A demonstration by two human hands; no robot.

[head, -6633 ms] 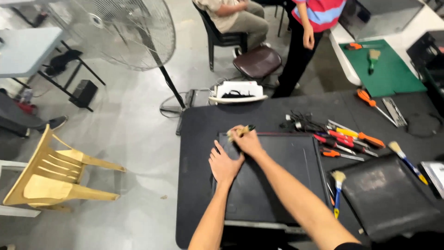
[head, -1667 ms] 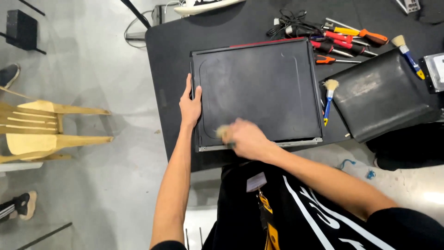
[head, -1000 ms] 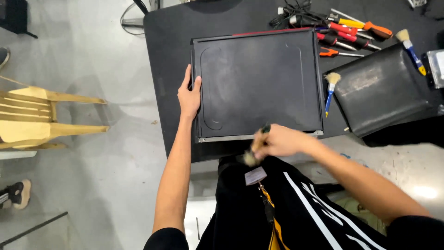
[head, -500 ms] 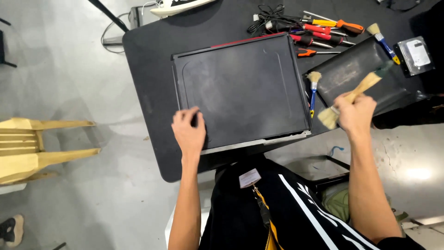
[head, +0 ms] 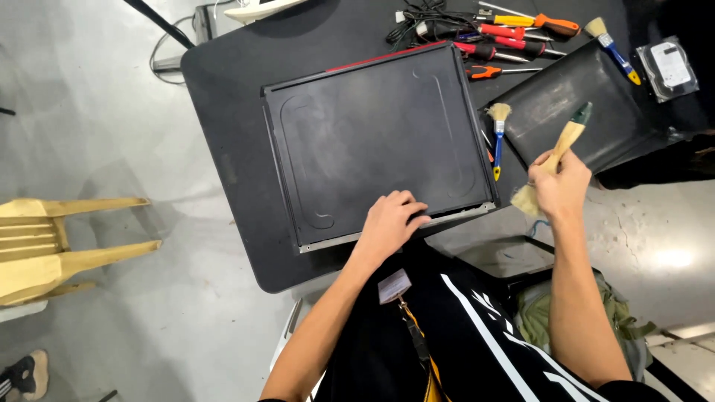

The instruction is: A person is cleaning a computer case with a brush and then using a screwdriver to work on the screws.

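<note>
At the near right edge of the tabletop point(head: 227, 160), the right hand point(head: 560, 187) is closed around a wooden-handled paintbrush point(head: 566, 139). It holds the brush clear of any surface, bristles pointing back toward the person and the dark handle tip pointing away. Left of it lies the large black computer case point(head: 376, 141), flat on its side in the middle of the tabletop. The left hand point(head: 387, 223) rests on its near edge, palm down with fingers spread, pressing rather than gripping.

The side panel looks grey with dust, so the work in hand appears to be brushing the case down, with the brush lifted off between strokes. Another stroke would call for turning the bristles down onto the panel while the left hand steadies the case.

Just right of the case lies a small blue-handled brush point(head: 497, 138), and beyond that a loose black panel point(head: 573, 100). A second blue-handled brush point(head: 612, 46) and a bare hard drive point(head: 670, 67) are at the far right. Screwdrivers point(head: 514, 33) with red and orange handles and a tangle of cables point(head: 417, 18) line the far edge. A yellow plastic chair point(head: 52, 246) stands on the floor at left.
</note>
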